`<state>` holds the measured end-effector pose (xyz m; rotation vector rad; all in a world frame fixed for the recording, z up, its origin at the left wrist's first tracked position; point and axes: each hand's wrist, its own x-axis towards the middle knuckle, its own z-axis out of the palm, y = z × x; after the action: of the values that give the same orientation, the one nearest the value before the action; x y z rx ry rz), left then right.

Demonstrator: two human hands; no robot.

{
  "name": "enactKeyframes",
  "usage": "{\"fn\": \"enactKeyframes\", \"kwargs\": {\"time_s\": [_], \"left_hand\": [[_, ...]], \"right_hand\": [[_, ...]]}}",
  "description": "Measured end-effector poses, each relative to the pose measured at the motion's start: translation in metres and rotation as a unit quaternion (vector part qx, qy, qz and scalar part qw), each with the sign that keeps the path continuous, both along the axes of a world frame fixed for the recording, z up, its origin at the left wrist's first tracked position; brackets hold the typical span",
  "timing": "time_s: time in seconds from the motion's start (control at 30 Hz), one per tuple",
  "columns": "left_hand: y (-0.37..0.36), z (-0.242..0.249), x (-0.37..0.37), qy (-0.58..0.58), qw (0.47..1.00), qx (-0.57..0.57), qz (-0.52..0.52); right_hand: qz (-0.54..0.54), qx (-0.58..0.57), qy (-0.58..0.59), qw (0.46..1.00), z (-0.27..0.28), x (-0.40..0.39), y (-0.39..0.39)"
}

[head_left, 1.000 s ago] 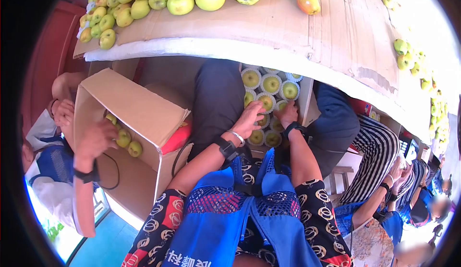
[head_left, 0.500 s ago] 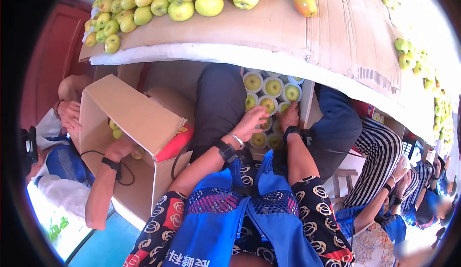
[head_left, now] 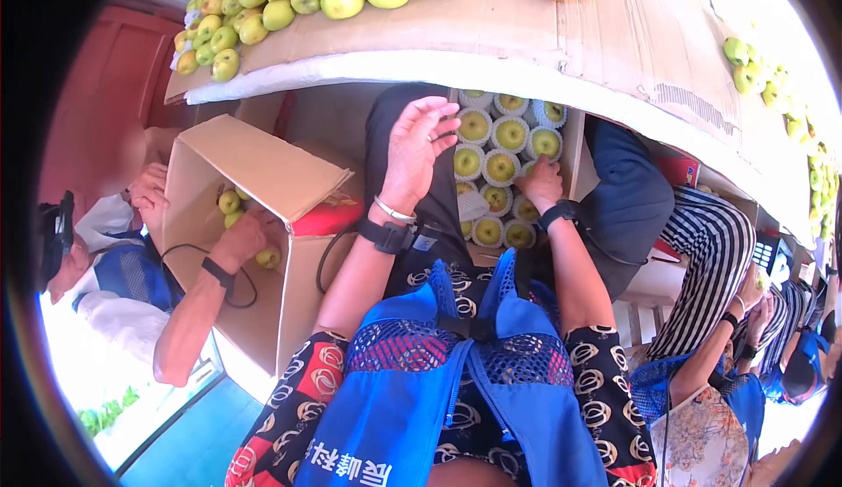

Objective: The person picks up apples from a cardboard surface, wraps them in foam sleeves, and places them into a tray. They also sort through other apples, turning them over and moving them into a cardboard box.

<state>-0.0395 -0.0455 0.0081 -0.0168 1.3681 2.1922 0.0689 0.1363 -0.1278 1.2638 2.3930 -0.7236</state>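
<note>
Between my knees stands a cardboard box [head_left: 574, 149] filled with rows of yellow-green apples [head_left: 503, 168], each in a white foam net. My right hand [head_left: 541, 184] is down in the box at its right side, fingers curled onto an apple that they partly hide. Above the box's left edge, my left hand [head_left: 421, 136] is raised with its fingers apart and nothing visible in it. An empty-looking white foam net [head_left: 472, 206] shows in the box's lower left.
A cardboard-covered table [head_left: 491, 35] carries loose apples [head_left: 342, 0] just ahead. On the left, a co-worker's hand [head_left: 244, 240] reaches into another cardboard box [head_left: 263, 158] holding a few apples. Other people sit along the right, one in striped trousers [head_left: 710, 233].
My left hand has lifted up and left, away from the apples. My right hand stays in the box and its fingers now curl onto an apple. The view has shifted slightly.
</note>
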Motion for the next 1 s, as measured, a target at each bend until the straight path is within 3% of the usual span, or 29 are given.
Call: {"fn": "enactKeyframes", "kwargs": {"time_s": [0.07,0.1,0.17,0.2,0.27,0.3,0.37,0.53,0.67,0.7,0.73,0.77,0.8,0.83,1.0], "left_hand": [[-0.005,0.003,0.001,-0.005,1.000,0.015,0.019],[-0.005,0.004,0.002,-0.012,0.999,0.032,0.036],[-0.002,0.007,0.007,-0.024,0.998,0.044,0.046],[0.002,0.006,0.010,-0.037,0.998,0.040,0.040],[0.013,0.009,0.022,-0.018,1.000,0.012,0.022],[0.025,0.011,0.034,0.010,1.000,-0.009,0.006],[0.043,0.010,0.060,0.034,0.993,-0.011,-0.115],[0.054,0.007,0.093,0.022,0.966,-0.014,-0.258],[0.034,-0.003,0.069,0.053,0.973,-0.027,-0.221],[0.024,-0.008,0.061,0.032,0.981,-0.047,-0.183],[0.012,-0.004,0.053,-0.007,0.989,-0.005,-0.148],[-0.003,-0.003,0.044,-0.016,0.991,-0.030,-0.127],[-0.019,0.005,0.037,-0.015,0.989,-0.095,-0.115],[-0.036,0.009,0.032,-0.024,0.989,-0.092,-0.112],[-0.091,0.022,0.040,-0.030,0.989,-0.126,-0.076]], "right_hand": [[0.104,-0.043,0.072,0.991,0.013,0.004,0.001],[0.102,-0.045,0.074,0.991,0.015,0.006,-0.003],[0.284,-0.194,0.058,0.937,0.021,0.007,-0.017],[0.294,-0.198,0.066,0.933,0.016,0.010,-0.025],[0.545,-0.123,0.047,0.828,-0.016,0.025,-0.053],[0.558,-0.126,0.058,0.818,-0.046,0.038,-0.062],[0.467,-0.066,0.251,0.846,-0.094,0.049,-0.074],[0.404,-0.066,0.294,0.863,-0.101,0.048,-0.081],[0.318,-0.119,0.377,0.862,-0.070,0.026,-0.077],[0.310,-0.148,0.341,0.875,-0.037,0.018,-0.062],[0.084,-0.336,0.348,0.871,-0.016,0.016,-0.062],[0.084,-0.323,0.319,0.887,-0.004,0.013,-0.052],[0.045,-0.370,0.359,0.856,0.011,0.012,-0.048],[0.008,-0.417,0.397,0.817,0.021,0.011,-0.048],[-0.010,-0.480,0.435,0.762,0.024,0.010,-0.048]]}}
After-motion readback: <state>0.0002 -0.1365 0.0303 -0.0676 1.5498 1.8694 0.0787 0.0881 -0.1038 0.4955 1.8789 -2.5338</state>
